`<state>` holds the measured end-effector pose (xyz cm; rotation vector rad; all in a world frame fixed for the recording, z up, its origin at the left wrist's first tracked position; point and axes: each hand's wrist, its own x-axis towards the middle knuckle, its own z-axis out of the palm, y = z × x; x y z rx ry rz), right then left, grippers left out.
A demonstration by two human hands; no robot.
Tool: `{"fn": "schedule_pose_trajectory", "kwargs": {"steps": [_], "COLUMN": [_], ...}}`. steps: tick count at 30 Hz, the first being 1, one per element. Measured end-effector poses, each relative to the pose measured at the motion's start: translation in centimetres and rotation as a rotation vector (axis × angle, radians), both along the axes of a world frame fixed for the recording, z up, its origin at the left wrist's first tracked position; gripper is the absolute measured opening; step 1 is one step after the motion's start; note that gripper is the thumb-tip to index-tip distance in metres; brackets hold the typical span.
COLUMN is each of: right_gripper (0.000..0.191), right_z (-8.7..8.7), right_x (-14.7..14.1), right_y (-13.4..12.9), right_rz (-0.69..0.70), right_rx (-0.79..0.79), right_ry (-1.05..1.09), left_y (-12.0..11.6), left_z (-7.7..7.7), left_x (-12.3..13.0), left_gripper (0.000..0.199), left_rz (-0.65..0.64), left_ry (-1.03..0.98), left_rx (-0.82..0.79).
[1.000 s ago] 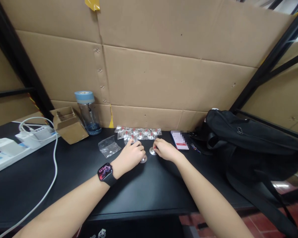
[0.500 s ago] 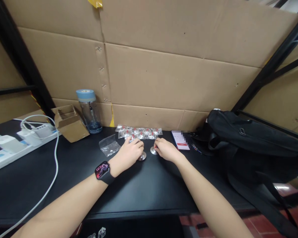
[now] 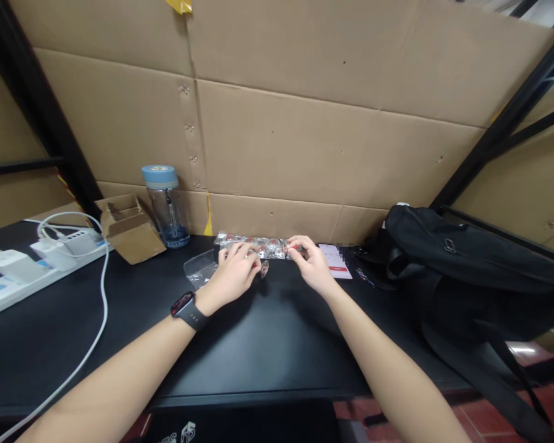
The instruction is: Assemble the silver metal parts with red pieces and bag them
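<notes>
My left hand (image 3: pixel 237 269), with a black watch on the wrist, has its fingers closed on a shiny metal disc (image 3: pixel 264 269), which shows past the fingertips. My right hand (image 3: pixel 310 263) pinches a small disc with a red centre (image 3: pixel 292 248) at the right end of the row of packets. These clear plastic packets (image 3: pixel 272 245) hold silvery discs with red middles and lie along the back of the black table (image 3: pixel 268 351). Part of the row is hidden behind my left hand. An empty-looking clear bag (image 3: pixel 197 269) lies left of that hand.
A blue-lidded water bottle (image 3: pixel 166 209) and an opened cardboard box (image 3: pixel 132 231) stand at the back left. A white power strip (image 3: pixel 28 280) with cables lies on the left. To the right are a phone (image 3: pixel 336 263) and a black backpack (image 3: pixel 471 264). Cardboard (image 3: pixel 305 154) walls the back.
Both hands have moved away from me toward the packets, and each disc has moved along with its hand. The right hand is now at the right end of the row.
</notes>
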<state>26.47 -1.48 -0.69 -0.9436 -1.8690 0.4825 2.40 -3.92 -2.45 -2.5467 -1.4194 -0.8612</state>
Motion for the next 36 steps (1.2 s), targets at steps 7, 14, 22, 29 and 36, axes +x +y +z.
{"fn": "schedule_pose_trajectory", "kwargs": {"steps": [7, 14, 22, 29, 36], "right_gripper": [0.022, 0.023, 0.031, 0.040, 0.054], "right_z": [-0.9, -1.9, -1.4, -1.7, -1.8], "right_x": [-1.2, -3.3, -2.1, -2.6, -2.3], "right_y": [-0.5, -2.0, -1.7, -1.7, -1.6], "right_rz": [0.021, 0.249, 0.238, 0.268, 0.298], "right_rx": [-0.087, -0.374, -0.481, -0.620, -0.626], "right_ry": [0.173, 0.327, 0.287, 0.421, 0.373], "left_y": [0.0, -1.0, -0.3, -0.1, -0.1], "left_z": [-0.1, -0.9, -1.0, -0.9, 0.0], "left_x": [1.3, 2.5, 2.2, 2.0, 1.2], "left_gripper": [0.022, 0.017, 0.020, 0.018, 0.019], "left_rz": [0.016, -0.034, -0.016, 0.016, 0.047], "left_ry": [-0.363, -0.371, -0.413, -0.389, -0.230], "left_rx": [-0.168, -0.198, -0.209, -0.202, -0.200]}}
